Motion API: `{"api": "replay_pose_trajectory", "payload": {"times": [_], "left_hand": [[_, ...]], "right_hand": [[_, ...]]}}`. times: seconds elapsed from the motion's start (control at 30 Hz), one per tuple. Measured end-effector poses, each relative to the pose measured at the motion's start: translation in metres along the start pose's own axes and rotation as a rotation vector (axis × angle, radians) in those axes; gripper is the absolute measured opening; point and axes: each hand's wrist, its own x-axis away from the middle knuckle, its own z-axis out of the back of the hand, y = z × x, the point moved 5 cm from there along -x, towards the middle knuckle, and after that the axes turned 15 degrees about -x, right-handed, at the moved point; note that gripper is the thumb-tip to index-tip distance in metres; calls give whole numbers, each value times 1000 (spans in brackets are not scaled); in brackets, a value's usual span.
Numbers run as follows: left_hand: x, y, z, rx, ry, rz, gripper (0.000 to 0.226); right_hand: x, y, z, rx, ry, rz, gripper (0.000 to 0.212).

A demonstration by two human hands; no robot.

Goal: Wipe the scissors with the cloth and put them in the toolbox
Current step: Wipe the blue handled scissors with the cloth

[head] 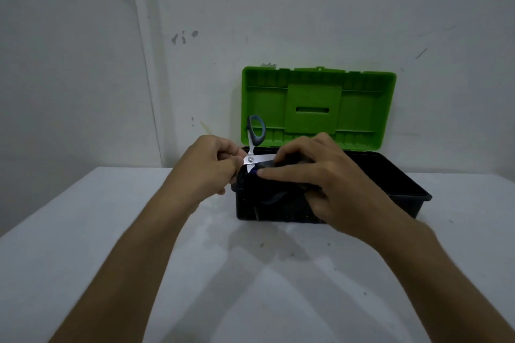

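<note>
Left hand: the left hand [207,163] is curled closed around the lower handle of the scissors [252,149], which is hidden inside the fist.
Right hand: the right hand [315,175] is wrapped over the dark cloth [274,189]; its fingers are bent around the cloth, with the forefinger stretched along it toward the scissor pivot.
Scissors: they are held in the air above the left front corner of the toolbox [404,184]; one grey-blue handle loop is pointed upward, the blades are spread apart, and their outer part is covered by the cloth. How much of the blades is covered cannot be told.
Cloth: it is bunched around the blades and draped down in front of the toolbox's front wall.
Toolbox: a black base is set near the far edge of the white desk [111,245], right of its middle; the green lid [317,104] is raised upright against the wall [83,50].
Desk: shadows of both forearms are cast on its surface.
</note>
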Motion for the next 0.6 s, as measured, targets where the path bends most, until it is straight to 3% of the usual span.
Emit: {"api": "replay_pose_trajectory", "payload": {"times": [0.13, 0.33, 0.5, 0.6], "left_hand": [[-1, -1, -6, -23, 15, -21, 21], [-4, 1, -8, 1, 82, -44, 16], [-4, 2, -11, -14, 95, -78, 16], [-3, 4, -17, 9, 74, -71, 14]], "right_hand": [[0, 5, -9, 24, 34, -16, 70], [3, 5, -11, -99, -216, -109, 64], [3, 11, 19, -17, 187, -88, 68], [3, 11, 8, 49, 137, -105, 68]]}}
